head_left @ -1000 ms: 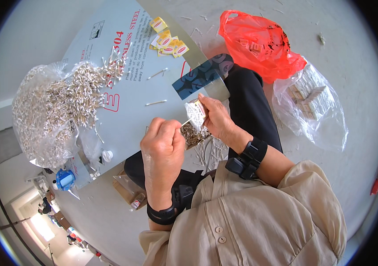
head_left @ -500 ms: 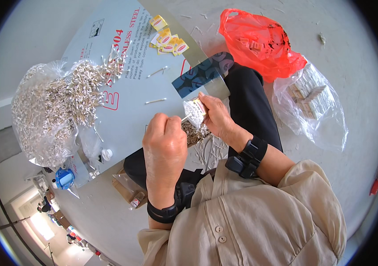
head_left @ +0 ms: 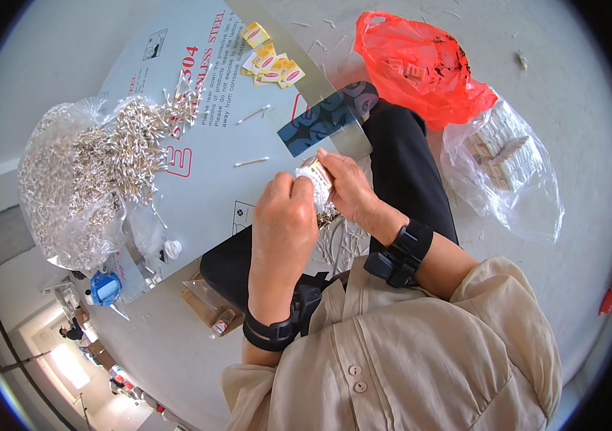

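My right hand (head_left: pixel 352 188) is closed round a small pack of cotton swabs (head_left: pixel 317 192), its white tips facing left and a yellow-and-white label wrap showing beside the thumb. Fingers of my left hand (head_left: pixel 282 208) are pinched together right against those tips; whatever lies between them is hidden. Below the pack, loose swabs (head_left: pixel 331 215) show partly behind my hands. On the film-covered metal sheet (head_left: pixel 209 179) lie two single swabs, one being the near swab (head_left: pixel 251 161). A large heap of cotton swabs (head_left: pixel 130 147) spills from a clear plastic bag (head_left: pixel 51 187) at left.
Yellow-and-white labels (head_left: pixel 273 66) lie at the sheet's far edge. On the floor at right are a red plastic bag (head_left: pixel 421 68) and a clear bag of white packs (head_left: pixel 507 154). A blue container (head_left: pixel 105 289) stands lower left, near a cardboard box (head_left: pixel 205 305).
My left hand has moved right and up, from holding a swab's stick slightly off the pack to touching the white tips. My right hand stays nearly still with the pack.
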Motion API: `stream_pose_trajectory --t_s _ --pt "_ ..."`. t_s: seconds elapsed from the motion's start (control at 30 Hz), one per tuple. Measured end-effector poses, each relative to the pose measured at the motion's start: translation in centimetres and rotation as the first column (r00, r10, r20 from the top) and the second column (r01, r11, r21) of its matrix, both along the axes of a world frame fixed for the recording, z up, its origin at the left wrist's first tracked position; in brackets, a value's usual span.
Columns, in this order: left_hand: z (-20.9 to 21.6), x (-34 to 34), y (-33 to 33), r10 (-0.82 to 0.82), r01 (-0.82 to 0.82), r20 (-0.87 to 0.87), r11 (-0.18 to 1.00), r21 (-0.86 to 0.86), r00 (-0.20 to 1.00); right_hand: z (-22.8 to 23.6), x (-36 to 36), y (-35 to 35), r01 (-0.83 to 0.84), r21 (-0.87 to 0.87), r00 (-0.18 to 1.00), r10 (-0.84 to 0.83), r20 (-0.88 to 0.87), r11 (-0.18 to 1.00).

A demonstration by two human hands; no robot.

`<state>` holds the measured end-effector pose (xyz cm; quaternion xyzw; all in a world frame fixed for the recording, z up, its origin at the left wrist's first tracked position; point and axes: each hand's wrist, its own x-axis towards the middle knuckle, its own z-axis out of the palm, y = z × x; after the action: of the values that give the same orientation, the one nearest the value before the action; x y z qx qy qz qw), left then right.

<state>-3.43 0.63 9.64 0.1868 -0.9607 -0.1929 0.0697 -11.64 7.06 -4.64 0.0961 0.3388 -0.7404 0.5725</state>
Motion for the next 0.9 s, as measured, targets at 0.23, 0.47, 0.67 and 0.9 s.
stream_pose_trajectory --t_s 0.23,0.47,0.67,0.9 --pt "-1.7 1.0 -0.8 0.223 -0.155 -0.164 0.924 0.35 0.961 0.9 -0.1 -0.1 0.051 0.022 0.998 -0.052 0.04 0.998" --pt "-2.3 1.1 -1.2 0.358 -0.242 -0.066 0.743 0.624 0.931 0.4 0.0 -0.2 0.02 0.007 0.999 -0.02 0.043 1.0" --pt "-2.8 0.6 -1.0 0.38 -0.256 -0.081 0.75 0.611 0.921 0.9 0.1 -0.2 0.039 0.011 0.999 -0.04 0.018 0.999" --pt "-3.7 0.6 -2.0 0.501 -0.257 0.033 0.385 0.886 0.865 -0.1 0.1 -0.2 0.0 -0.016 0.997 -0.001 -0.072 1.0"
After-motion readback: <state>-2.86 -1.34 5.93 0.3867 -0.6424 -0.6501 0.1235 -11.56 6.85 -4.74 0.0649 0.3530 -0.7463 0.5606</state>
